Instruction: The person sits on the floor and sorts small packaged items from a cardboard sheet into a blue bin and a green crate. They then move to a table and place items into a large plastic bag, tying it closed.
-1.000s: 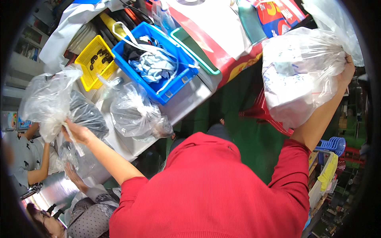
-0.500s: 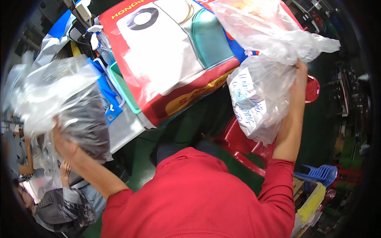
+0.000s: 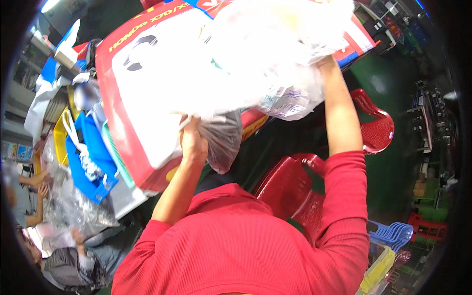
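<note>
Left hand [image 3: 194, 143], fingers [image 3: 188, 130] wrapped around the gathered neck of a dark-filled plastic bag [image 3: 225, 146], right hand [image 3: 322, 65] gripping a clear bag of white paper [image 3: 294, 101], both held at the edge of a red-and-white draped surface [image 3: 132, 101], 2 red chairs [image 3: 281, 186] nearby.

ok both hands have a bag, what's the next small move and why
Probably move the left hand forward: its translucent plastic bag with dark contents appears to hang past the near edge of the red-and-white printed table cover.
</note>
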Demonstrator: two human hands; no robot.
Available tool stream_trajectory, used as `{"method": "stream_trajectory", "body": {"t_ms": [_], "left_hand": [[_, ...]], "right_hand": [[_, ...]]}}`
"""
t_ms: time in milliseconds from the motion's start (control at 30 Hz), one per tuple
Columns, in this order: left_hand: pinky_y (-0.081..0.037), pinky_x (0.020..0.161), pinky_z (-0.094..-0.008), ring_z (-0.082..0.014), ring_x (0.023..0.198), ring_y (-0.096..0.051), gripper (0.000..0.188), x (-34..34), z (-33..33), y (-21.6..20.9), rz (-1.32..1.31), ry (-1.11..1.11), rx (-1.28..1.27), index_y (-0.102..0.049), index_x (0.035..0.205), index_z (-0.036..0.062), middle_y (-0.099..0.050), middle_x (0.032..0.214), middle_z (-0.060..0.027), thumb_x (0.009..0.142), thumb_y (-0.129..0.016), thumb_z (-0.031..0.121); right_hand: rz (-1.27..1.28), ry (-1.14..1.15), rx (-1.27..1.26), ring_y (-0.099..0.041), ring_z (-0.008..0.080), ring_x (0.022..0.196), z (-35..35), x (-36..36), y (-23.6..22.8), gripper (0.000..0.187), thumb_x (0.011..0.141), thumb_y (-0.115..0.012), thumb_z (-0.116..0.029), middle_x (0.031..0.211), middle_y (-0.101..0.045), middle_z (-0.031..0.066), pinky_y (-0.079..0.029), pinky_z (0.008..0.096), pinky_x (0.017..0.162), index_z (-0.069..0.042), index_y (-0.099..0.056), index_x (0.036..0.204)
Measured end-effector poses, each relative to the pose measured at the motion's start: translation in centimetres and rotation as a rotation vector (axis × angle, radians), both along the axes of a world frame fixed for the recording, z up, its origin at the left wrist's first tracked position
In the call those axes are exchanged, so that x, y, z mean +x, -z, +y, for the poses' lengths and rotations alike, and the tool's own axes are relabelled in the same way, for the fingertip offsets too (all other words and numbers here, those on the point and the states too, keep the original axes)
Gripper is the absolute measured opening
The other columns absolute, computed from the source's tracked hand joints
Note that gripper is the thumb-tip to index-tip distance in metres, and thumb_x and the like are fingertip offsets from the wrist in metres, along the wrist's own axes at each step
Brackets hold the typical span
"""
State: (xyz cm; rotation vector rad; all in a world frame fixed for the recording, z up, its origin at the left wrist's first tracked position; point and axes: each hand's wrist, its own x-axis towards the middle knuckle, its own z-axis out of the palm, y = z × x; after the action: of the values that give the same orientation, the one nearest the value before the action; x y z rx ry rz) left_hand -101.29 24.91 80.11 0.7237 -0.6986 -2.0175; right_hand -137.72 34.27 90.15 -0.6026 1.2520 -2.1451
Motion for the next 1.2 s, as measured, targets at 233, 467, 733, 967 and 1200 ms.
{"method": "stream_trajectory", "body": {"t_ms": [233,467,733,967,1200], "left_hand": [[-0.045,0.092,-0.0365,-0.0228,0.102,-0.057,0.032,-7.5,-4.7,10.3,-0.244,0.075,0.15,-0.051,0.113,-0.0061,-0.058,0.111,-0.013,0.081,-0.05,-0.004],[-0.047,0.084,-0.031,-0.0207,0.092,-0.06,0.027,-7.0,-9.5,14.1,-0.253,-0.189,0.302,-0.056,0.104,-0.0057,-0.062,0.099,-0.0105,0.078,-0.061,-0.001],[-0.046,0.088,-0.0343,-0.0262,0.1,-0.059,0.054,-5.9,-6.0,5.6,-1.289,-0.038,-0.398,-0.052,0.118,-0.0052,-0.061,0.107,-0.017,0.079,-0.069,0.027],[-0.047,0.085,-0.0329,-0.0265,0.101,-0.058,0.058,-22.8,-4.3,-10.5,-1.049,-0.742,-1.089,-0.052,0.119,-0.0025,-0.059,0.11,-0.0161,0.079,-0.068,0.037],[-0.05,0.078,-0.0371,-0.0291,0.09,-0.063,0.081,-34.7,-13.2,-16.1,-1.11,0.072,-0.413,-0.036,0.127,-0.0066,-0.06,0.101,-0.0223,0.065,-0.076,0.026]], "right_hand": [[-0.138,-0.034,0.106,-0.062,0.0213,0.093,-7.1,-14.4,9.4,0.036,0.08,-0.059,-0.015,0.106,-0.061,0.012,-0.052,0.0333,0.079,0.0,-0.056,0.113],[0.47,0.034,0.844,-0.056,0.0186,0.097,-10.3,-23.1,13.5,0.05,0.073,-0.072,-0.023,0.112,-0.06,0.0075,-0.044,0.0319,0.084,0.002,-0.057,0.114],[0.254,-0.386,0.486,-0.058,0.0206,0.098,-9.3,-23.9,8.6,0.041,0.073,-0.067,-0.001,0.109,-0.06,0.0121,-0.045,0.0321,0.088,0.006,-0.055,0.111],[0.369,-0.743,0.17,-0.053,0.0233,0.108,-3.6,-24.7,0.6,0.052,0.076,-0.068,-0.011,0.118,-0.055,0.0156,-0.041,0.0339,0.094,0.005,-0.048,0.121],[1.264,-0.884,0.069,-0.044,0.0244,0.123,-2.5,-25.5,-14.1,0.074,0.078,-0.059,-0.054,0.131,-0.047,0.016,-0.033,0.0362,0.103,0.0,-0.048,0.127]]}}
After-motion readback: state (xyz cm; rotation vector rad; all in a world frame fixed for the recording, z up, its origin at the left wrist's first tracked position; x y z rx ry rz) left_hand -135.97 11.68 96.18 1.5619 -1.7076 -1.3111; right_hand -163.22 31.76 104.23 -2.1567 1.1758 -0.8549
